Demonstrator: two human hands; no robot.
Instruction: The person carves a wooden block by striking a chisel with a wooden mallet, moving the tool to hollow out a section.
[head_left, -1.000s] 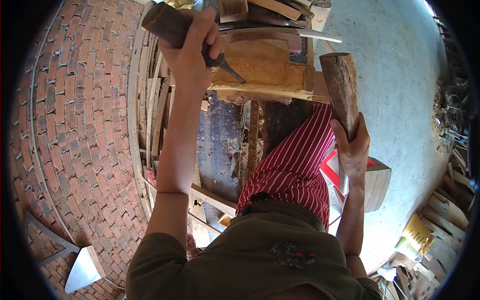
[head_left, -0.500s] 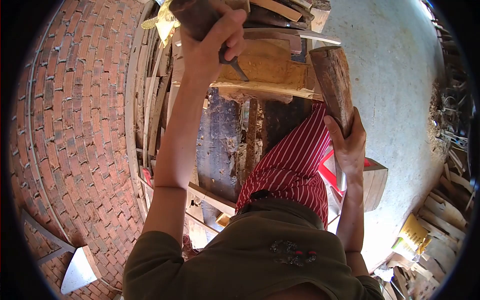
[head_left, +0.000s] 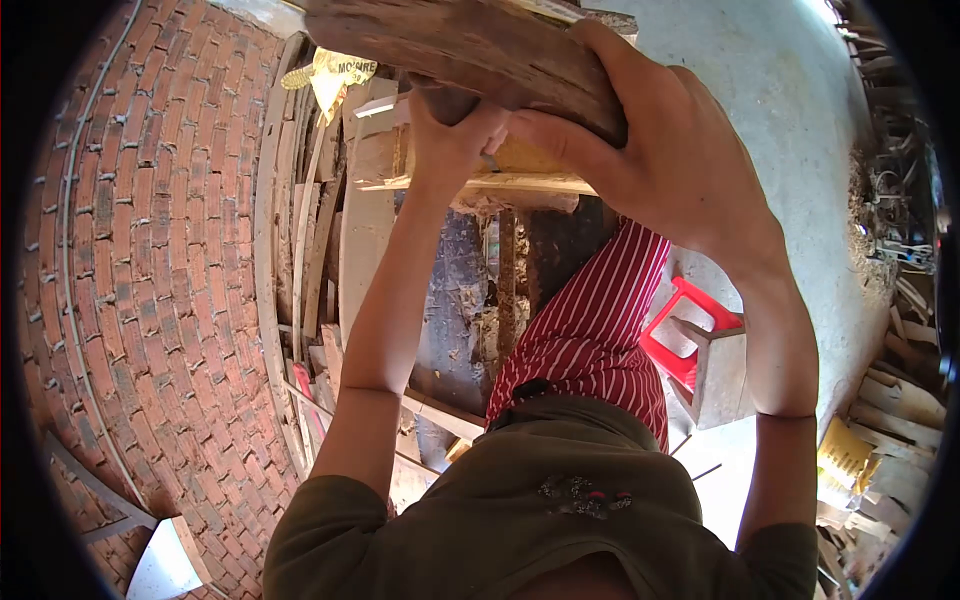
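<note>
My right hand [head_left: 690, 150] is wrapped round one end of a rough wooden mallet [head_left: 470, 50], a thick dark billet raised close to the camera. Below it, my left hand [head_left: 450, 145] grips the dark handle of a chisel [head_left: 445, 100]. The mallet overlaps the top of that handle in this view, and the chisel's blade is hidden behind my hands. Under both hands lies a yellowish wooden workpiece [head_left: 535, 160] with a pale, splintered front edge.
A brick wall [head_left: 150, 270] rises at the left, with long boards [head_left: 300, 220] leaning along it. To the right of my striped trouser leg, a red plastic stool [head_left: 690, 305] stands by a wooden box [head_left: 722, 375]. Scrap wood [head_left: 900, 400] is piled at the far right.
My right hand has swung the mallet up and leftward from beside the workpiece to over the chisel. My left hand, still round the chisel, sits slightly lower and further right.
</note>
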